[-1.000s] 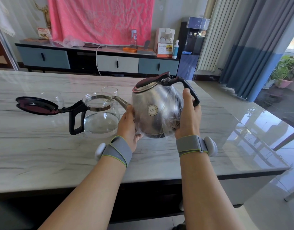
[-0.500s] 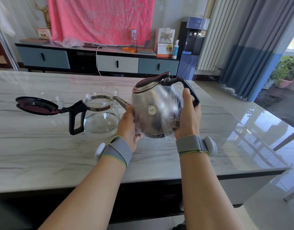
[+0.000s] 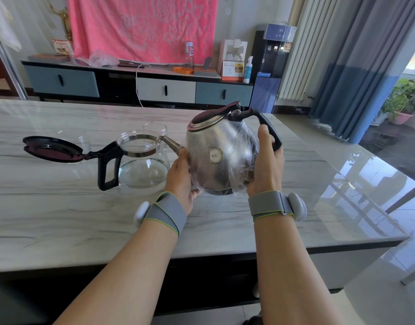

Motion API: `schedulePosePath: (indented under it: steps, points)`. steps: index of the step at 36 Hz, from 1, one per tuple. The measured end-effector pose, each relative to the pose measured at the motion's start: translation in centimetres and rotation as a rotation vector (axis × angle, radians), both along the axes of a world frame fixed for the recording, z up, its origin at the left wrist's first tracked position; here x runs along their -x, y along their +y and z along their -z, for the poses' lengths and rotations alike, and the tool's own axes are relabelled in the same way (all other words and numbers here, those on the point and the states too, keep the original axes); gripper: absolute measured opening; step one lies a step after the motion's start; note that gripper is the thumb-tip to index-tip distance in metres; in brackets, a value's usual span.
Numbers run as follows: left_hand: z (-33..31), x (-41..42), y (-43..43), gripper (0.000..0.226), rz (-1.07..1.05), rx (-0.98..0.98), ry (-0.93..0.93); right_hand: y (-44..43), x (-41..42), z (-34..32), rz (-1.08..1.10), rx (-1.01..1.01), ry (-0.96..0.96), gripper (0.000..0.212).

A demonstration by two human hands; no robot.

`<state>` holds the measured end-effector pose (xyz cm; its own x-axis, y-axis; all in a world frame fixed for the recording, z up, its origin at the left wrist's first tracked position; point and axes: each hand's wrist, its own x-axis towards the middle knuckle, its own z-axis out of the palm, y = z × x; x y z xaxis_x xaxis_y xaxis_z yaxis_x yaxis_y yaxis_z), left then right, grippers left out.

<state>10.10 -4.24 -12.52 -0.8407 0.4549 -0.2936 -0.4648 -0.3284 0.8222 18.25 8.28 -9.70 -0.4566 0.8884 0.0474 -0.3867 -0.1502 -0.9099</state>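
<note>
Nothing is shifting across the last second. On the left, the glass jug (image 3: 143,165) is standing on the marble table (image 3: 61,219) with its hinged lid (image 3: 53,148) hanging open, exactly as before. The left hand (image 3: 182,181) is still cupping the near left flank of the steel kettle (image 3: 219,158), thumb in front and fingers curling out of sight behind it. The right hand (image 3: 266,167) is still clasping the right flank just below the black handle (image 3: 269,127). So both hands are gripping the kettle, which is hanging just above the table, to the right of the jug and still wearing its clear plastic film. The pause suggests the person is inspecting or steadying it rather than pouring, and the film is probably waiting to be peeled. The kettle's spout (image 3: 171,143) is pointing left, its tip reaching the jug's rim. The long axis is running left to right from spout to handle, tilting slightly so the handle end is riding higher.
</note>
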Motion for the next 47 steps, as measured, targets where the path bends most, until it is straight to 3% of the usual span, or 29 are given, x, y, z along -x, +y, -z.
schedulePosePath:
  steps: [4, 9, 30, 40, 47]
  points:
    - [0.06, 0.08, 0.04, 0.03, -0.002, -0.001, -0.008, -0.19, -0.06, -0.11, 0.009, -0.006, -0.001, 0.022]
    - [0.02, 0.15, 0.14, 0.029, 0.0, -0.002, -0.012, -0.41, -0.03, -0.26, 0.002, -0.004, -0.019, 0.034]
    - [-0.07, 0.05, -0.05, 0.03, -0.003, 0.009, -0.014, -0.03, 0.01, -0.03, -0.005, 0.001, 0.004, 0.023]
    - [0.26, 0.32, 0.15, 0.029, -0.007, 0.007, -0.001, -0.04, 0.2, 0.06, 0.001, -0.013, 0.011, 0.035]
    - [0.31, 0.4, 0.22, 0.03, -0.002, 0.008, 0.001, 0.05, 0.23, 0.12, 0.004, -0.007, 0.025, 0.032]
